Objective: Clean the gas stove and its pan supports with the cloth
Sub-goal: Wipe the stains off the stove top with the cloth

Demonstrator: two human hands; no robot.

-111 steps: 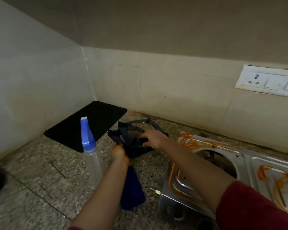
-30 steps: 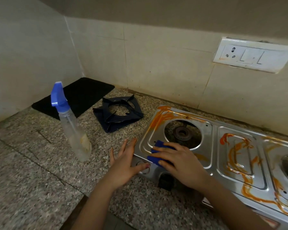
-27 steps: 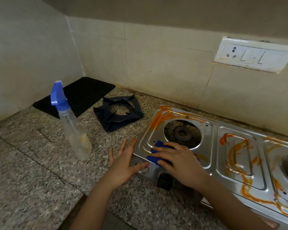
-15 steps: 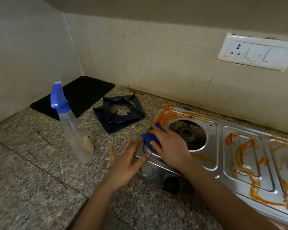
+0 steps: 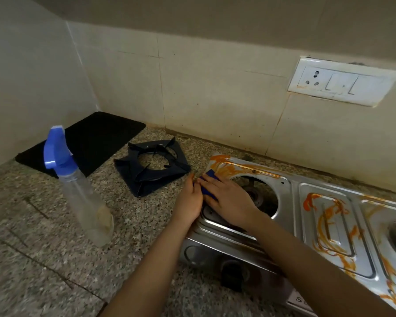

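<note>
- spray bottle (image 5: 82,191) stood upright on the bench (image 5: 44,248), black mat (image 5: 96,138) behind it in the corner
- pan support (image 5: 133,165) lay on the bench, just left of the stove (image 5: 293,202)
- left hand (image 5: 189,202) sat against the stove's left edge, grip slack, fingers straight, holding nothing
- right hand (image 5: 229,202) pressed the blue cloth (image 5: 212,174) onto the stove's back-left corner, grip flat, fingers not curled round it
- orange smears all over the stove top further right

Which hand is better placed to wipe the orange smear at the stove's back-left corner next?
Right. The right hand presses the blue cloth beside the orange smear; the left hand only rests at the stove's left edge.
</note>
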